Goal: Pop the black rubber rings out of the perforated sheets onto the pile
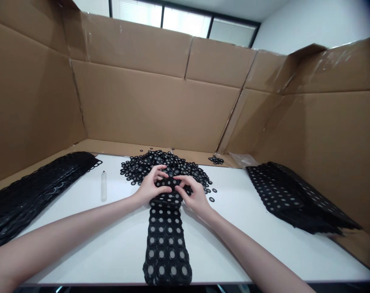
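A long black strip [165, 244] with rows of pale round spots lies over the white table, from its front edge toward a heap of small black rings [160, 160]. Its far end is lifted slightly between my hands. My left hand [151, 185] grips the left side of that raised end, thumb in front and fingers curled behind. From the right, my right hand [194, 194] pinches the same end with thumb and index finger. Whether a loose ring is also between the right fingertips is too small to tell. The heap sits just behind both hands.
A stack of black perforated strips [44, 191] lies at the left. Spotted black strips [288, 195] are piled at the right. A clear pen-like tube [103, 186] rests left of the heap. A small ring cluster [215, 159] lies behind. Cardboard walls [148, 106] enclose the white table [227, 228].
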Tool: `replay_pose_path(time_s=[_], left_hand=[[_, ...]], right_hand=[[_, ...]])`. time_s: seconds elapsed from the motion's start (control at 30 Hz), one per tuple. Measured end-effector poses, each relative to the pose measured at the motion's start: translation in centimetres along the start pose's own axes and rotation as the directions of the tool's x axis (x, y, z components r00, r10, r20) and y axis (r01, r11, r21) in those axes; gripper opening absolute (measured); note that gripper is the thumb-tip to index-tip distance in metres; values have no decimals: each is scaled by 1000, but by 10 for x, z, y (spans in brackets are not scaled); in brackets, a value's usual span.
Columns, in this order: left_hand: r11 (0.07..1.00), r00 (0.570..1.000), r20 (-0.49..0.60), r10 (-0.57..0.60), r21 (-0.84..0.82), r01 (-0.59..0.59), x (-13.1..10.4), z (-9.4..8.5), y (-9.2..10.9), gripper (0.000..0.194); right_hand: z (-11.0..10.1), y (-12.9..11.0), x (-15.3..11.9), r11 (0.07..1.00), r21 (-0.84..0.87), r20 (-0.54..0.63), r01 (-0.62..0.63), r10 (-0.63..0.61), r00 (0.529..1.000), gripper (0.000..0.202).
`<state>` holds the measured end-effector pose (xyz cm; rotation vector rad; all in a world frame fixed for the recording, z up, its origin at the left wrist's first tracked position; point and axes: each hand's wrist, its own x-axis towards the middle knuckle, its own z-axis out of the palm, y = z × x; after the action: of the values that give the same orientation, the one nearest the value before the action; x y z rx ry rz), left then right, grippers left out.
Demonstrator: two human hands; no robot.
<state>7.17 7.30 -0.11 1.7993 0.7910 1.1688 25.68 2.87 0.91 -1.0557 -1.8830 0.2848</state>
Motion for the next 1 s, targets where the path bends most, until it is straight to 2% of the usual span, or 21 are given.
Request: replay_pose_path(time_s=[0.07,0.13,0.23,0.33,0.43,0.57,0.77,0.87,1.0], left_hand=[[997,999,-33,-35,-67,32,1,-2,-1,73],[985,997,-23,-73,-155,68,1,-4,-1,69],[924,973,112,-203,-307,228,-2,-2,1,50],[876,938,209,-275,-347,334,-6,2,5,46],[906,941,214,-261,-284,315,-9,6,7,48],[932,923,282,-261,-177,318,-11,7,10,41],[970,927,305,-216,-43,240,-9,3,4,35],[976,895,399,-198,-3,217,-4,0,3,38],[978,841,515,-165,-27,209,3,-1,8,42]], right_hand=[[-2,0,0,999,40,-45,-8,10,999,22],[-4,-1,0,997,75,-85,-21,27,996,22],[-6,-2,0,995,93,-95,-21,30,995,21],[-6,-3,0,999,41,-54,16,-14,998,18],[-6,-1,1,996,-56,-11,74,-75,997,14],[-4,4,2,967,-193,109,168,-149,983,19],[-5,5,2,923,-291,271,253,-174,947,27],[-5,6,4,915,-291,282,279,-197,939,27],[-5,10,8,881,-321,277,349,-265,924,27]])
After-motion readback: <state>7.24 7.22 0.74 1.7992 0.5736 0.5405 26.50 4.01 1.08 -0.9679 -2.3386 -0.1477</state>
